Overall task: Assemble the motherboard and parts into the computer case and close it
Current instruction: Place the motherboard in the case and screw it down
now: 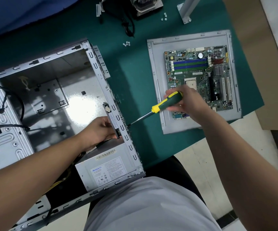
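The open grey computer case (55,90) lies on its side at the left, with a power supply (108,169) fitted in its near corner. Inside the case, my left hand (101,129) presses a black case fan (112,120) against the rear wall. My right hand (184,104) grips a green and yellow screwdriver (164,101); its tip touches the outside of that rear wall by the fan. The green motherboard (199,77) lies on the grey side panel (156,80) at the right, partly hidden by my right hand.
Loose screws (126,43) lie on the green mat (131,77) behind the case, with more screws (164,17) farther back. A heatsink cooler (144,4), black cables (126,24) and a grey metal bracket (187,10) sit at the far edge. Brown cardboard (258,64) lies at the right.
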